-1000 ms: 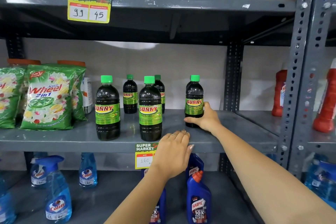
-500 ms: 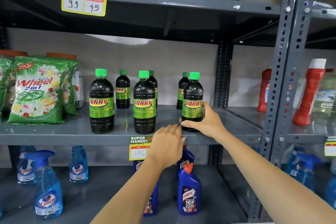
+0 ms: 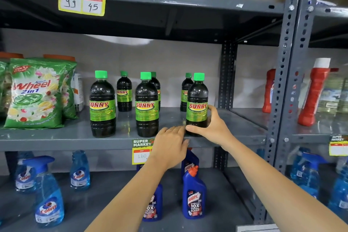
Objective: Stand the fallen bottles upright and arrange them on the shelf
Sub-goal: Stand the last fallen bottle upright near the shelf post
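Right now my right hand (image 3: 212,128) is wrapped around the lower body of the rightmost front bottle (image 3: 197,104), thumb across the front near its base and fingers (image 3: 211,108) curled round the far side, clamped on it. It stands upright near the front edge of the middle shelf (image 3: 56,137), in line with two other green-capped Sunny bottles (image 3: 102,103) to its left; three smaller-looking ones stand further back. None lies on its side that I can see. My left hand (image 3: 170,149) rests flat on the shelf lip just beside the bottle's base, fingers together and holding nothing.

Judging by the dark liquid filling it to the neck, this bottle is fairly heavy for its size, and the plastic wall looks stiff but smooth. The glossy label could slip under a loose hold, so gripping low on the body, where I have it, seems best for sliding it without tipping.
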